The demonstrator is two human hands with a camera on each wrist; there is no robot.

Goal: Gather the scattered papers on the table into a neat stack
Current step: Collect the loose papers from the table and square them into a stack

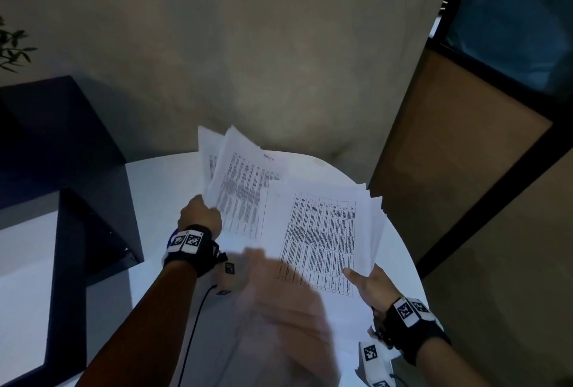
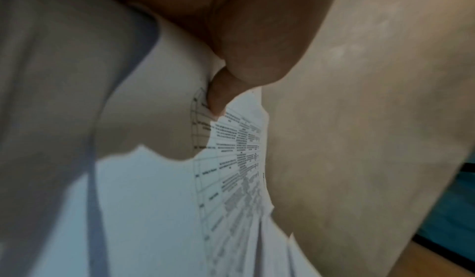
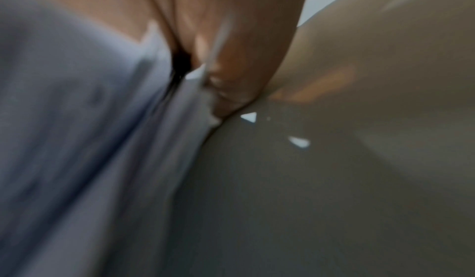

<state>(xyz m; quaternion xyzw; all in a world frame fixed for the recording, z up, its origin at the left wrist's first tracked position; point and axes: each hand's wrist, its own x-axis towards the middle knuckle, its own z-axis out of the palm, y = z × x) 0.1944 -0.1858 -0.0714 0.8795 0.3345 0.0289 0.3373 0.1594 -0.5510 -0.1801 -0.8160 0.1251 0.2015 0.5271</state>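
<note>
While 2 hands hold them up, several white printed paper sheets (image 1: 297,219) covered in dense black tables fan out unevenly over a round white table (image 1: 148,188), corners out of line and far edges pointing toward a plain beige wall (image 1: 263,45). The left hand (image 1: 200,216) grips the fan's left edge with its fingers curled round it. In the left wrist view, its thumb (image 2: 221,96) presses down on a gridded page, pinching the bundle. At the near right corner, the right hand (image 1: 370,285) lays its thumb flat on the top sheet while its fingers run out of sight beneath, so it too pinches the paper. The right wrist view is too blurred to show more than skin against pale paper. Nearest the camera the bundle smears into blur, and it cannot be told whether any sheet touches the tabletop. Each wrist wears a black strap with black-and-white square markers, left (image 1: 189,242) and right (image 1: 409,309), and a thin black cable (image 1: 192,324) trails down beside the left forearm. A dark blue boxy cabinet (image 1: 62,154) stands just beside the table on the left, with green plant leaves (image 1: 12,45) above it. A brown panel in a black frame (image 1: 449,154) rises on the right.
</note>
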